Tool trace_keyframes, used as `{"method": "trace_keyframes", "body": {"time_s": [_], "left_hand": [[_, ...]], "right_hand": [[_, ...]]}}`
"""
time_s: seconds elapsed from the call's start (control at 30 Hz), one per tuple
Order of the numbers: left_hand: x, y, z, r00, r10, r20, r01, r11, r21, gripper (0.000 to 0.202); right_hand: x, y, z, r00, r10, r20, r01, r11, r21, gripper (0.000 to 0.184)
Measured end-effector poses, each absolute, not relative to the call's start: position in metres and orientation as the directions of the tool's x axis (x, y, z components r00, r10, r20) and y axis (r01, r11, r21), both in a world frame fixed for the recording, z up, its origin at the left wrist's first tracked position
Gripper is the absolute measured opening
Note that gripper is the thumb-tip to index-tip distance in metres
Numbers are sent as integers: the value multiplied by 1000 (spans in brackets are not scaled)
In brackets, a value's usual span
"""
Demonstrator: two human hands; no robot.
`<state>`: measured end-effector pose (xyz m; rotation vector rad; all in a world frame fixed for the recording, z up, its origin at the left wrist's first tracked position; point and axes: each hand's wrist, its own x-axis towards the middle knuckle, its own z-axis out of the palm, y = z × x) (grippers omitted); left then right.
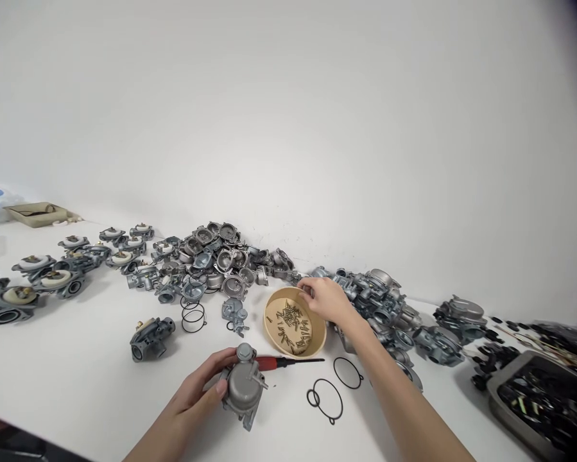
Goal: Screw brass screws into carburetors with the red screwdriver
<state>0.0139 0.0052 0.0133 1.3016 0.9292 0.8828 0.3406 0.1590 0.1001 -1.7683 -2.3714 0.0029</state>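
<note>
My left hand (202, 391) is closed around a grey metal carburetor (244, 385) at the front of the table, its rounded bowl facing up. My right hand (325, 297) grips the far right rim of a tan bowl (275, 307), which tilts toward me. Several small screws (292, 321) lie inside it. Between the carburetor and the bowl rests a screwdriver (273, 363) with a red handle, partly hidden behind the carburetor. To its right are two black rubber gaskets, a nearer one (341, 405) with a small O-ring (312, 398) and a farther one (347, 373).
A heap of carburetor float bowls (224, 260) stands by the wall. Carburetor bodies with white floats (57, 278) spread leftward; more carburetors (375, 295) pile up at right. A metal tray (502, 391) of black parts sits far right. More gaskets (192, 317) lie left of the bowl.
</note>
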Motion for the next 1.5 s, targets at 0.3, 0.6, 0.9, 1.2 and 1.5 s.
{"method": "trace_keyframes", "body": {"time_s": [0.3, 0.6, 0.9, 1.2, 1.5], "left_hand": [[11, 6, 8, 366, 926, -91, 18, 91, 996, 57], [11, 7, 3, 356, 930, -87, 10, 89, 996, 58], [12, 5, 6, 358, 930, -85, 20, 84, 996, 54], [13, 4, 10, 365, 929, -66, 14, 66, 998, 53], [12, 4, 9, 347, 934, -87, 37, 79, 996, 56]], "right_hand": [[338, 151, 110, -304, 913, 272, 934, 342, -105, 18], [337, 147, 114, -347, 876, 336, 915, 395, -83, 19], [335, 143, 120, -358, 870, 341, 906, 411, -98, 20], [336, 143, 119, -364, 865, 345, 900, 422, -108, 20], [336, 143, 121, -365, 868, 338, 900, 422, -112, 20]]}}
